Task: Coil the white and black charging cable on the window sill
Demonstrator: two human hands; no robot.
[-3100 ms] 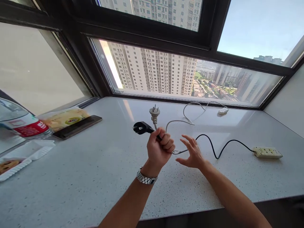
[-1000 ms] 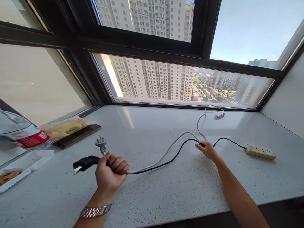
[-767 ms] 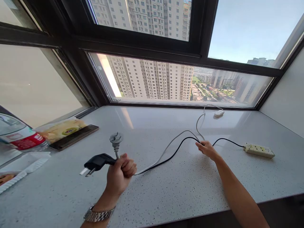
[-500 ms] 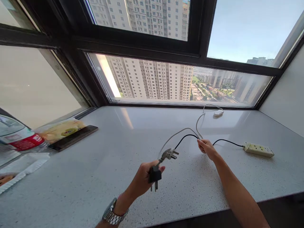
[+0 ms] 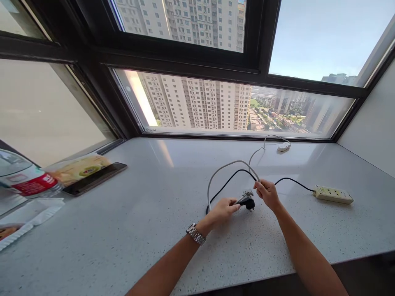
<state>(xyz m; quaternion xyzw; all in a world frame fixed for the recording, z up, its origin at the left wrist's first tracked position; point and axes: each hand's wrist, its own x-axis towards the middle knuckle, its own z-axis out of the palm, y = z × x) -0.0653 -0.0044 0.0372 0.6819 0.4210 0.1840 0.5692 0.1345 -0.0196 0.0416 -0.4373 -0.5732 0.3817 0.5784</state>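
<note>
1. Both hands meet low over the desk (image 5: 129, 230): the left hand (image 5: 224, 209) pinches the black plug (image 5: 247, 202) and the white plug (image 5: 247, 193), which lie together at its fingertips.
2. Just beside the black plug, the right hand (image 5: 268, 193) is closed on the white cord (image 5: 222, 169) and the black cord (image 5: 230, 181).
3. Both cords arch up in a loop behind the black plug.
4. Right of the black plug, the power strip (image 5: 333, 194) lies flat on the desk.
5. Far left of the black plug lie a phone (image 5: 94, 179) and a water bottle (image 5: 24, 181).

Bright daylight thru window (image 5: 234, 102), sharp, wide-angle edge distortion.
</note>
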